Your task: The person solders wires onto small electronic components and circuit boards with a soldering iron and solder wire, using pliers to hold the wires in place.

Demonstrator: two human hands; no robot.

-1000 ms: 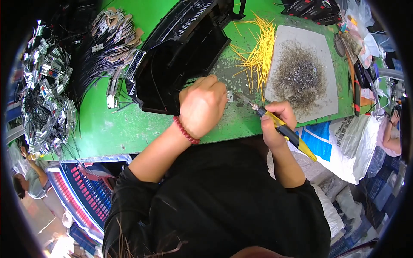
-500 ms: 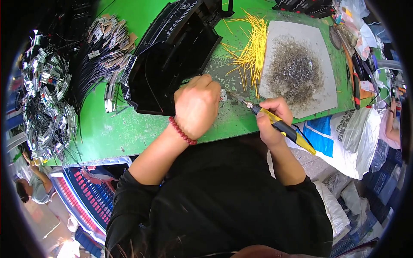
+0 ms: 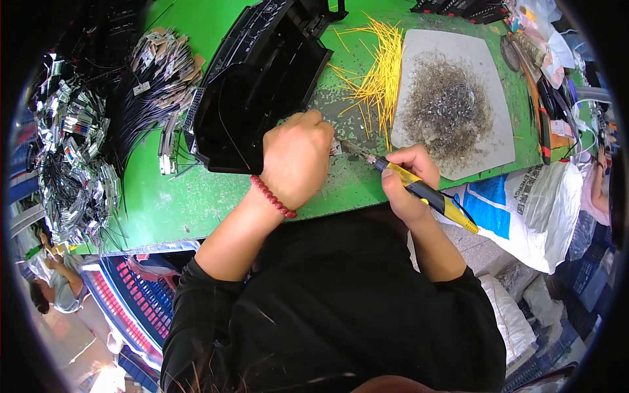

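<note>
Head view: soldering iron (image 3: 438, 202), gripped by right hand (image 3: 405, 198), is being brought within working reach of pale tab (image 3: 337, 148); left hand's (image 3: 298, 156) grip cannot be told.

- Top (image 3: 367, 281): black, plain, matte, lightly creased across the front.
- Left sleeve (image 3: 209, 311): black, loose, softly folded, ending well above the wrist.
- Right sleeve (image 3: 473, 314): black, matching, of similar length.
- Beaded bracelet (image 3: 272, 198): dark red, round-beaded, single strand, around the left wrist (image 3: 259, 208).
- Left hand (image 3: 296, 156), right hand (image 3: 409, 200): bare.
</note>
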